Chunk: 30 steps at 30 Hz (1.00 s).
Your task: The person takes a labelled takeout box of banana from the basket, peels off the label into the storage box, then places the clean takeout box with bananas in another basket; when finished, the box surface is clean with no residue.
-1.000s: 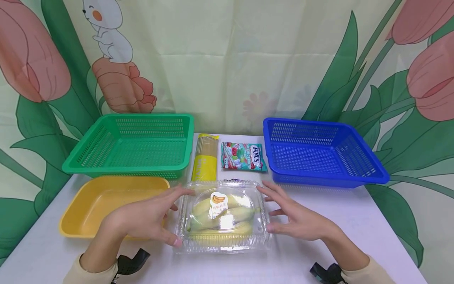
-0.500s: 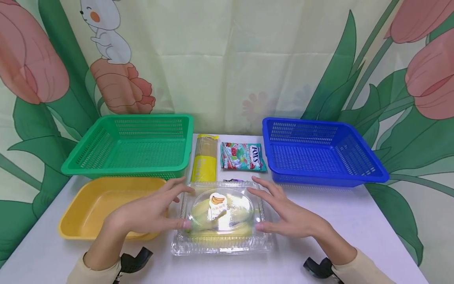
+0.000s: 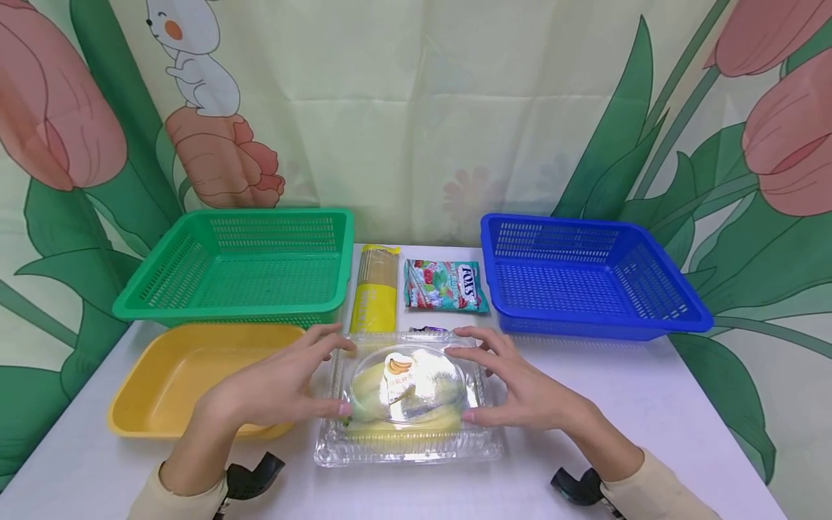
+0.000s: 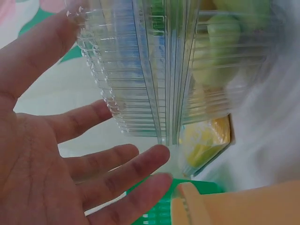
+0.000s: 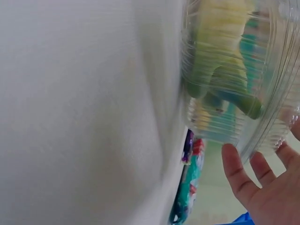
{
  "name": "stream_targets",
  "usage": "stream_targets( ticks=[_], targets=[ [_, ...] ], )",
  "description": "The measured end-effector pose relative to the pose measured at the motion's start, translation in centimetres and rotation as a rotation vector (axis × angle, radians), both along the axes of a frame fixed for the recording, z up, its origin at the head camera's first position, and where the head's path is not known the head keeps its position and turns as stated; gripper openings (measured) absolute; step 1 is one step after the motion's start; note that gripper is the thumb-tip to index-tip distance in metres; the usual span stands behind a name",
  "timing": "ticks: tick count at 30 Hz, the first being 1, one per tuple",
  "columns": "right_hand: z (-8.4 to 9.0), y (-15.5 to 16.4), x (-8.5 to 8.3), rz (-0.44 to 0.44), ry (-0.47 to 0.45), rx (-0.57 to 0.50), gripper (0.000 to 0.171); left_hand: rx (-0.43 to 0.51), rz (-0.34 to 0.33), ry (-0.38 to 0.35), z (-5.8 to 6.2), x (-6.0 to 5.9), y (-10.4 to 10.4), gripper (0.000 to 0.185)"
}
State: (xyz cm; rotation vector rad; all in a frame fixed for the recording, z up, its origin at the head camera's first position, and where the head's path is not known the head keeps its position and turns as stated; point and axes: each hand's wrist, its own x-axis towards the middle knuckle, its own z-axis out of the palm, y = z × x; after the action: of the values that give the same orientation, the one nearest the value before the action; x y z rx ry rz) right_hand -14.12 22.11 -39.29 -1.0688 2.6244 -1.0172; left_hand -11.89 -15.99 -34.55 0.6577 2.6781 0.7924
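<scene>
White table [image 3: 650, 404] with baskets, yellow tray [image 3: 162, 375], banana box [image 3: 406, 397], spaghetti, candy.

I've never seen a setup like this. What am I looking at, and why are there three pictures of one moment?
No machine here: a person works with bare hands and wears three cameras. The wide picture comes from the head; the two blurry close-ups come from each wrist. On the white table lie a green basket, a blue basket, a yellow tray, a spaghetti packet and a candy bag. Between the left hand and right hand sits a clear box of bananas. Both hands, fingers spread, are at its sides; whether they truly hold it, I cannot tell.
</scene>
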Motion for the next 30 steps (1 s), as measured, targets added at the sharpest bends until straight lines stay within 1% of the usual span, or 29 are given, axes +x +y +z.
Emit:
stream_targets(
  ticks=[2,4,7,10,16,20,23,25,30],
  targets=[
    [0.0,0.0,0.1,-0.005,-0.014,-0.009,0.078,-0.026,0.01,0.033,0.1,0.1,0.2,0.079],
    [-0.1,-0.1,0.1,-0.002,-0.015,-0.017,0.077,-0.046,0.015,0.082,0.3,0.1,0.4,0.077],
    [-0.2,0.0,0.1,-0.001,-0.014,-0.027,0.076,-0.043,0.001,0.151,0.5,0.0,1.0,0.07],
    [-0.3,0.0,0.2,0.004,-0.009,-0.029,0.076,-0.014,-0.024,0.213,0.2,-0.3,1.6,0.059],
    [-0.3,-0.4,0.2,0.019,-0.008,-0.02,0.075,0.013,-0.039,0.361,-0.8,-0.8,2.9,0.043],
    [-0.3,-0.4,0.2,-0.002,-0.031,-0.014,0.075,0.072,-0.085,0.391,-1.5,-1.1,3.7,0.035],
    [-0.4,-0.4,0.3,-0.007,-0.034,-0.016,0.074,0.092,-0.114,0.407,-1.9,-1.2,4.4,0.033],
    [-0.4,-0.3,0.3,-0.006,-0.032,-0.016,0.074,0.089,-0.123,0.434,-2.1,-1.1,4.9,0.032],
    [-0.3,-0.2,0.5,-0.007,-0.028,-0.005,0.073,0.034,-0.122,0.536,-2.4,-1.2,5.9,0.037]
  ],
)
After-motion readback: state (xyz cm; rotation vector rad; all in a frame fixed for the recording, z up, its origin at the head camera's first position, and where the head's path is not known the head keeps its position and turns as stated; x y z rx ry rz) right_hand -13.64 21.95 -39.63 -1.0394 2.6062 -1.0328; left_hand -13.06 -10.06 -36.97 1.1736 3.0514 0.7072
